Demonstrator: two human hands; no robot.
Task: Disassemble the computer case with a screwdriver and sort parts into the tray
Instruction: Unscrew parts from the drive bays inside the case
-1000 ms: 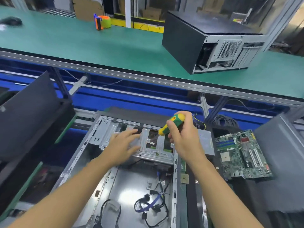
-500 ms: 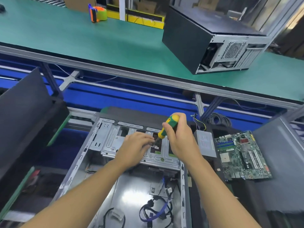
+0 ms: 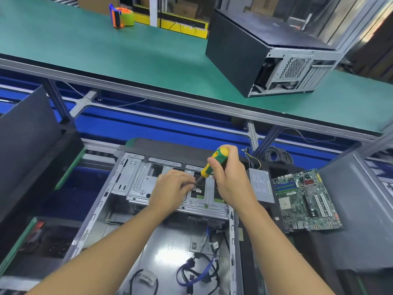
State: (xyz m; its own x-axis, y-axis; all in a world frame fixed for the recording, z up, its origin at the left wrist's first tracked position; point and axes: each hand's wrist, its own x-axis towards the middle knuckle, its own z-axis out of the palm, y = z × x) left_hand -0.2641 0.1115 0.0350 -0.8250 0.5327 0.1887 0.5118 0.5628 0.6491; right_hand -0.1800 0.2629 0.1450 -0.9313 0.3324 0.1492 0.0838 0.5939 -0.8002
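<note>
An open computer case (image 3: 102,201) lies flat in front of me, its silver drive cage (image 3: 138,179) at the far end and loose cables (image 3: 197,273) on its floor. My right hand (image 3: 229,177) grips a green and yellow screwdriver (image 3: 214,162), shaft slanting down-left onto the cage. My left hand (image 3: 172,190) rests on the cage, its fingertips pinching around the screwdriver's tip. The tip and any screw are hidden behind those fingers.
A removed motherboard (image 3: 306,201) and a power supply (image 3: 260,184) lie right of the case. Dark panels stand at left (image 3: 27,145) and right (image 3: 357,209). On the green conveyor (image 3: 127,50) beyond sit another black case (image 3: 255,52) and a tape dispenser (image 3: 121,15).
My left hand slid right across the drive cage and its fingers closed around the screwdriver tip. The right hand kept the screwdriver in nearly the same spot. The camera tilted slightly.
</note>
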